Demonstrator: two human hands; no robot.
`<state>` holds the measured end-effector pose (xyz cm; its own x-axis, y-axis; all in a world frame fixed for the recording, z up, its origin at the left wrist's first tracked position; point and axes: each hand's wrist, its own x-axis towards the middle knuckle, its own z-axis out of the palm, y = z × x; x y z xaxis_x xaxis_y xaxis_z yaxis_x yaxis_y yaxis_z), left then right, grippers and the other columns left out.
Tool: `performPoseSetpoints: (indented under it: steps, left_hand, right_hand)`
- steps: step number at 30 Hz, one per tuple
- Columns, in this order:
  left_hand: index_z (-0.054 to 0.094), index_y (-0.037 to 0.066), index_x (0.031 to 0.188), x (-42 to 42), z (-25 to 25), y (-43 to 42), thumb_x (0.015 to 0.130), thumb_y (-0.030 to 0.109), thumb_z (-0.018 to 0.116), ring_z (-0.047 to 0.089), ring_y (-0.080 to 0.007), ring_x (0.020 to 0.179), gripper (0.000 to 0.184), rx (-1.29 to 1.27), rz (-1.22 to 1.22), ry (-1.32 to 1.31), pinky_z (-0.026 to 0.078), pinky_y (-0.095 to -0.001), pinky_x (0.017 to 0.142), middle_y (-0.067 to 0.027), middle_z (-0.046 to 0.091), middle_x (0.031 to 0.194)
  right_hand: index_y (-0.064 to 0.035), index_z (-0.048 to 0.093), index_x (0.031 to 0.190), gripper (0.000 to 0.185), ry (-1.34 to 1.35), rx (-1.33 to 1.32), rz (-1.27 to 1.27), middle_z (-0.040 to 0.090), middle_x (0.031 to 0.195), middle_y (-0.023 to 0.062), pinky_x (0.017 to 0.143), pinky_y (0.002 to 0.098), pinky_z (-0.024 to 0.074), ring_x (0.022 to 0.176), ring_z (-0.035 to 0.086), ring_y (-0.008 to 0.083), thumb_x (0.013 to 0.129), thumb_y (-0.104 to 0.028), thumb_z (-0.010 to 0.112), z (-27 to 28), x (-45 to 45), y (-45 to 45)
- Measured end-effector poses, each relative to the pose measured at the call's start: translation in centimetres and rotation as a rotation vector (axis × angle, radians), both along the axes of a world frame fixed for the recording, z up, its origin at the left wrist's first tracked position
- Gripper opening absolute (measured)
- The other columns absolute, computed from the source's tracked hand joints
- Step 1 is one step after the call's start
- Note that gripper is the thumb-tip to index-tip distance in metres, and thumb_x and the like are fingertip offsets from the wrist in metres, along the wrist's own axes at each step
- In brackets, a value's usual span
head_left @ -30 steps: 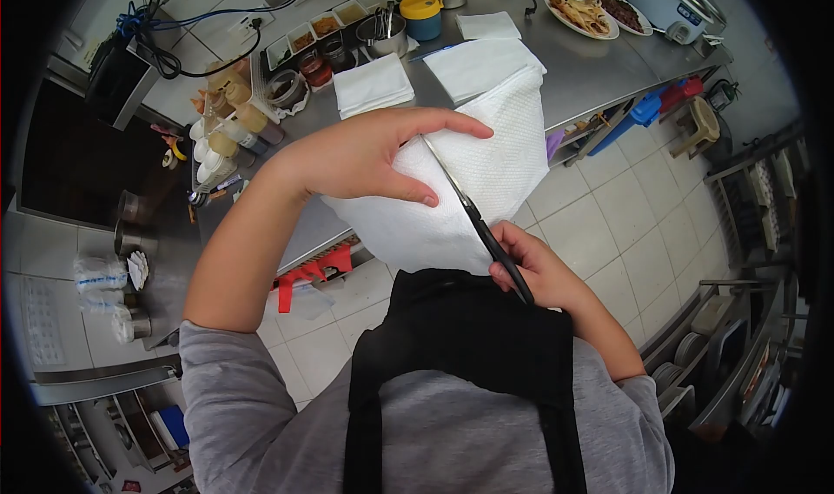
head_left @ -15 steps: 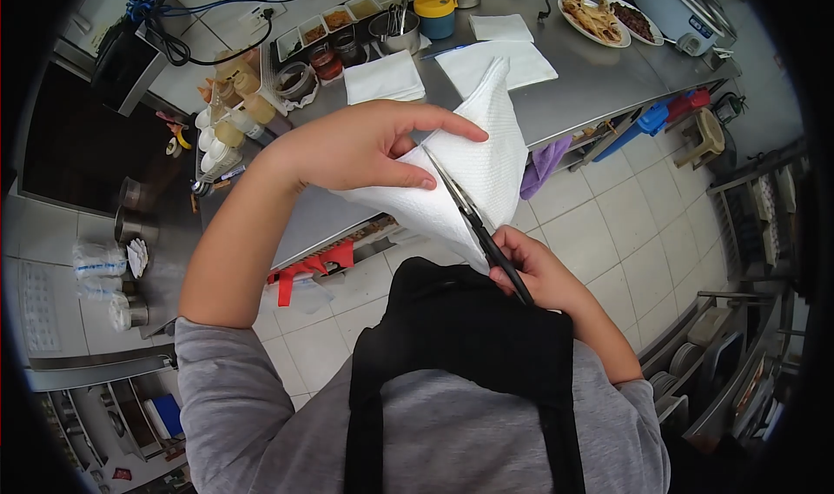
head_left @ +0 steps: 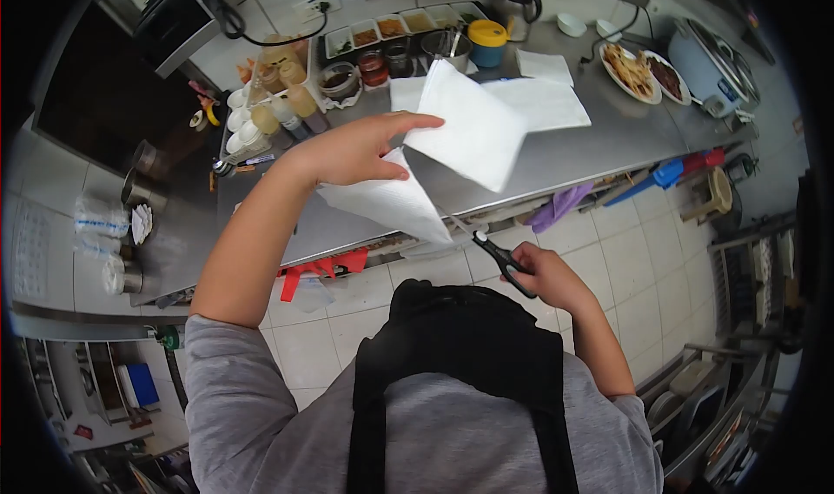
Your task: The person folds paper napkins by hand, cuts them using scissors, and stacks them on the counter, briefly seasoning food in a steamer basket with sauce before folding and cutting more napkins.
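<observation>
My left hand (head_left: pixel 360 151) holds white paper towel that is parted into two pieces. The upper piece (head_left: pixel 469 129) is pinched at its corner near my fingertips and hangs over the counter edge. A lower piece (head_left: pixel 387 200) lies under my thumb and palm. My right hand (head_left: pixel 549 278) grips black-handled scissors (head_left: pixel 499 259) by the loops, with the blades reaching toward the lower piece's tip. Whether the blades touch it I cannot tell. Behind, more folded paper towels (head_left: pixel 560 107) lie on the counter.
The steel counter (head_left: pixel 634 120) carries squeeze bottles (head_left: pixel 282 112), a topping tray (head_left: pixel 365 33), a yellow-lidded container (head_left: pixel 488 42), plates of food (head_left: pixel 631 72) and a rice cooker (head_left: pixel 705 66). A purple cloth (head_left: pixel 560 207) hangs at its front edge.
The paper towel, joined around the blades before, is now in two separate pieces. My right hand has drawn the scissors back to the right, and the upper piece has swung outward.
</observation>
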<state>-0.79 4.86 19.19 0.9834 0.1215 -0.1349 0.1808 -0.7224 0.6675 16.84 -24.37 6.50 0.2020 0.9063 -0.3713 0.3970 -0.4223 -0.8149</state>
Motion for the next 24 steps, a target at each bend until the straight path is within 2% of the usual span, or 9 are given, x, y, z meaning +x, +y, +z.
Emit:
performPoseSetpoints:
  steps: [2,6,11,12,16,18,21,22,24]
  left_hand:
    - [0.037,0.02,0.148,-1.8,-0.5,1.5,0.08,-0.003,0.067,0.057,-0.0263,0.11,0.078,0.148,0.031,0.015,0.05,-0.0385,0.092,-0.0116,0.052,0.134]
    - [0.044,0.009,0.141,-4.6,-3.4,3.3,0.078,-0.009,0.059,0.059,-0.0364,0.108,0.067,0.553,0.048,0.019,0.051,-0.0419,0.089,-0.016,0.054,0.127]
    - [0.048,0.004,0.135,-6.1,-4.0,2.5,0.084,-0.008,0.048,0.065,-0.0353,0.095,0.052,0.691,0.079,0.16,0.053,-0.0432,0.083,-0.0157,0.055,0.124]
    - [0.048,0.004,0.134,-6.1,-4.5,2.3,0.085,-0.005,0.048,0.065,-0.0347,0.093,0.049,0.687,0.074,0.196,0.054,-0.0434,0.08,-0.0149,0.056,0.122]
    - [0.051,0.004,0.129,-5.3,-5.9,0.4,0.088,0.003,0.048,0.067,-0.0334,0.084,0.041,0.676,0.019,0.187,0.056,-0.0432,0.071,-0.012,0.057,0.115]
    - [0.051,0.005,0.129,-5.0,-5.0,-0.6,0.089,0.003,0.048,0.067,-0.0335,0.082,0.04,0.658,-0.008,0.177,0.056,-0.0432,0.07,-0.0114,0.057,0.114]
    - [0.051,0.008,0.132,-5.3,-4.2,-0.6,0.088,0.001,0.052,0.067,-0.0325,0.084,0.044,0.585,-0.042,0.037,0.056,-0.0414,0.074,-0.0102,0.056,0.123]
    - [0.049,0.009,0.135,-6.0,-5.1,0.2,0.085,-0.001,0.055,0.066,-0.0319,0.087,0.051,0.501,0.018,-0.221,0.056,-0.0402,0.076,-0.0096,0.054,0.129]
    - [0.041,0.013,0.144,-7.3,-6.0,2.0,0.083,-0.008,0.06,0.066,-0.025,0.098,0.068,0.359,0.122,-0.602,0.055,-0.0339,0.085,-0.0084,0.047,0.144]
  right_hand:
    - [0.001,0.057,0.097,0.036,-0.413,0.04,-0.069,0.068,0.086,0.0195,0.071,0.0393,0.0519,0.08,0.067,0.0333,0.083,-0.028,0.074,-1.8,0.6,2.1]
    - [0.0021,0.06,0.099,0.035,-0.692,0.017,-0.039,0.067,0.092,0.0201,0.075,0.0428,0.0532,0.085,0.067,0.0354,0.085,-0.028,0.071,-5.7,1.8,10.0]
    - [0.0023,0.062,0.103,0.031,-0.929,0.1,0.056,0.064,0.099,0.0211,0.081,0.044,0.0516,0.096,0.063,0.0375,0.084,-0.022,0.07,-11.9,3.9,16.2]
    - [0.0029,0.06,0.11,0.039,-0.879,-0.022,0.053,0.063,0.105,0.0221,0.083,0.0428,0.0516,0.1,0.061,0.0387,0.082,-0.021,0.073,-11.3,4.0,17.0]
    - [-0.0073,0.051,0.131,0.07,-0.997,0.638,-0.056,0.062,0.121,0.0136,0.106,0.0462,0.0389,0.128,0.047,0.0377,0.069,-0.02,0.083,1.2,-1.8,18.4]
    - [-0.0101,0.059,0.122,0.055,-1.071,0.716,0.2,0.056,0.135,0.0065,0.115,0.0565,0.0229,0.137,0.041,0.0301,0.07,-0.015,0.078,5.2,-4.1,19.2]
    - [-0.0131,0.065,0.106,0.044,-1.193,0.58,0.465,0.066,0.117,0.0026,0.118,0.0541,0.0179,0.135,0.044,0.0217,0.065,-0.016,0.082,5.9,-2.8,20.5]
    - [-0.014,0.068,0.093,0.029,-1.165,0.469,0.391,0.07,0.105,0.0022,0.117,0.0517,0.021,0.119,0.059,0.0195,0.066,-0.013,0.079,7.3,-2.5,19.8]
    - [-0.0147,0.068,0.093,0.026,-1.211,0.363,0.226,0.071,0.094,0.0036,0.113,0.0529,0.0254,0.1,0.066,0.0215,0.069,-0.014,0.078,9.9,-1.7,18.0]
